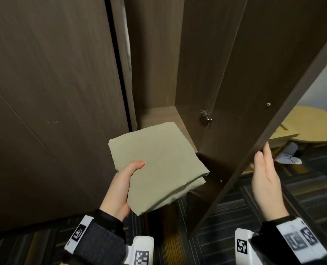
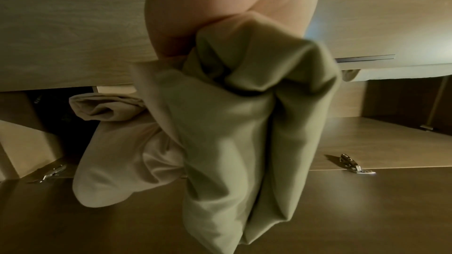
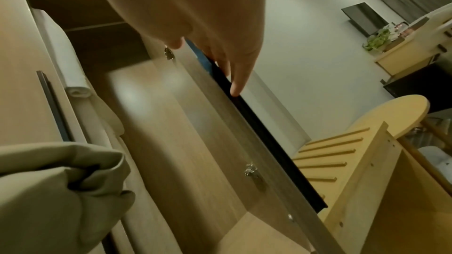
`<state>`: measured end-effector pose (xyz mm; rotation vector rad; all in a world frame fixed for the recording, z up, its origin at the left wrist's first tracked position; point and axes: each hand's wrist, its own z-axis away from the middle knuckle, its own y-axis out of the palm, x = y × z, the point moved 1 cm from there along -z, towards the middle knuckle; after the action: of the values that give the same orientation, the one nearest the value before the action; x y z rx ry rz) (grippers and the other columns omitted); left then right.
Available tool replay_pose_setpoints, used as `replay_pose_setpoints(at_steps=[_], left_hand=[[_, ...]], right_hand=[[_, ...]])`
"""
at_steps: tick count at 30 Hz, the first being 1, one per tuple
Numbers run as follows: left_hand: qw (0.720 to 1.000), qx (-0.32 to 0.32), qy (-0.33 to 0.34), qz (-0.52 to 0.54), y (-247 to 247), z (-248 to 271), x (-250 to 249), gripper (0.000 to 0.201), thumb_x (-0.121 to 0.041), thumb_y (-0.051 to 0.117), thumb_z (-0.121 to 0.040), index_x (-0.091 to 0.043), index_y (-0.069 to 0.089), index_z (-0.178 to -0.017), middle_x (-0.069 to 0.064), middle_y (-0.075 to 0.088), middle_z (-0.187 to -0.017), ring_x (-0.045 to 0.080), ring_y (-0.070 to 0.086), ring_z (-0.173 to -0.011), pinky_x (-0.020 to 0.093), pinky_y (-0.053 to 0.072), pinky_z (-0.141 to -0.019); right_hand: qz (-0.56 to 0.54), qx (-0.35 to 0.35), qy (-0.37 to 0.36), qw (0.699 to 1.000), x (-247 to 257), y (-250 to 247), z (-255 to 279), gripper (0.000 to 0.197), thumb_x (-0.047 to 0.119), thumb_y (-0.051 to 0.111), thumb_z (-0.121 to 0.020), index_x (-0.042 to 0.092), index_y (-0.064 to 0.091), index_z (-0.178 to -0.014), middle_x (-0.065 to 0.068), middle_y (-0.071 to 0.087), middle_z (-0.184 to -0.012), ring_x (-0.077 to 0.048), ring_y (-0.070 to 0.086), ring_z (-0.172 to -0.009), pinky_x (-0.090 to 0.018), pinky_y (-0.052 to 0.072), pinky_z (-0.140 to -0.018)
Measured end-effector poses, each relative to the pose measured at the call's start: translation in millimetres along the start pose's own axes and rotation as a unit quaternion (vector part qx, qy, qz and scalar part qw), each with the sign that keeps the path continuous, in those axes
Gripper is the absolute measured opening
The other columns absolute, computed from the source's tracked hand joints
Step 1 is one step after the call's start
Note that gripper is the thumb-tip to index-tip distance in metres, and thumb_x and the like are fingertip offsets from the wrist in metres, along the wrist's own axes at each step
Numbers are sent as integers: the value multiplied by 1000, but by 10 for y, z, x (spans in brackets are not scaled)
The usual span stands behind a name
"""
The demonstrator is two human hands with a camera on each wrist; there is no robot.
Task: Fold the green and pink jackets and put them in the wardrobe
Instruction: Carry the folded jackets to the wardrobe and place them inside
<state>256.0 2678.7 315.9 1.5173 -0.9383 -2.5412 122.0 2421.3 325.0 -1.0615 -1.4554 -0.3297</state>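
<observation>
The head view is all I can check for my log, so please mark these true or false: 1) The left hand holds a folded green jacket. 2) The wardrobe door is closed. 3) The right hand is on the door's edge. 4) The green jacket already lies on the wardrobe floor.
1) True: the left hand grips the folded green jacket.
2) False: the wardrobe door stands open.
3) True: the right hand rests with straight fingers on the door's edge.
4) False: the jacket is held in the air at the opening, above the wardrobe floor.
</observation>
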Motion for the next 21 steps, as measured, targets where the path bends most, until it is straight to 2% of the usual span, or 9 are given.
replay_pose_setpoints(at_steps=[2, 3, 6, 10, 11, 13, 15, 17, 21], left_hand=[[1000, 1, 0, -3, 24, 39, 30, 47, -24, 65, -71, -19, 63, -118, 5, 68, -117, 25, 66, -106, 44, 50, -91], [1000, 1, 1, -4, 32, 62, 39, 47, -24, 65, -71, -18, 63, -118, 5, 68, -116, 25, 65, -106, 44, 49, -93], [1000, -1, 7, -6, 34, 137, 42, 45, -25, 65, -71, -18, 64, -115, 6, 69, -115, 25, 66, -104, 43, 51, -89], [1000, -9, 20, 1, -5, 239, 28, 46, -24, 64, -71, -18, 63, -117, 5, 69, -115, 24, 67, -103, 38, 53, -80], [1000, -13, 23, 1, -25, 256, 19, 46, -24, 63, -72, -19, 63, -117, 5, 69, -115, 24, 67, -103, 38, 53, -80], [1000, -19, 23, -3, -76, 274, -7, 47, -25, 63, -72, -19, 62, -118, 4, 69, -115, 24, 67, -103, 38, 53, -79], [999, -26, 16, -8, -134, 261, -49, 48, -26, 63, -72, -19, 62, -119, 5, 69, -114, 24, 67, -102, 39, 53, -81], [999, -34, 11, -15, -204, 231, -103, 47, -25, 63, -71, -17, 62, -118, 6, 69, -114, 25, 67, -102, 40, 52, -83], [999, -46, 6, -29, -404, 171, -263, 46, -25, 63, -71, -16, 63, -116, 7, 70, -113, 25, 67, -102, 40, 51, -85]], right_hand=[[-13, 15, -8, 1000, -14, -44, 44, 58, 32, 42, -97, 41, 11, -146, 16, 29, -147, 25, 30, -114, -10, 26, -95], [-10, 17, -15, 1000, -32, -72, 53, 66, 26, 48, -95, 41, 10, -146, 16, 29, -147, 27, 31, -111, -10, 27, -95], [-3, 1, -5, 1000, -91, -146, 84, 80, 13, 55, -91, 36, 4, -148, 11, 27, -145, 13, 32, -114, -23, 32, -99], [5, -20, 43, 999, -161, -231, 88, 87, 12, 57, -90, 28, -6, -149, -2, 9, -157, -20, 34, -134, -32, 29, -109], [15, -26, 44, 999, -174, -238, 85, 87, 12, 57, -90, 25, -6, -149, -2, 5, -158, -20, 30, -137, -27, 25, -108], [31, -37, 40, 998, -188, -217, 101, 87, 11, 56, -90, 21, -7, -149, -1, -3, -159, -3, 13, -137, -15, 15, -104], [23, -31, 25, 999, -190, -130, 134, 89, 10, 55, -90, 23, -11, -148, 1, -6, -158, 2, 2, -136, -19, 11, -109], [22, -9, 9, 1000, -158, 14, 155, 91, 9, 55, -90, 29, -13, -147, 5, -1, -158, -9, 3, -144, -29, 9, -114], [33, 36, -26, 998, 40, 412, 69, 84, 12, 56, -90, 36, 1, -148, 9, 10, -156, -8, 6, -144, -31, 10, -116]])
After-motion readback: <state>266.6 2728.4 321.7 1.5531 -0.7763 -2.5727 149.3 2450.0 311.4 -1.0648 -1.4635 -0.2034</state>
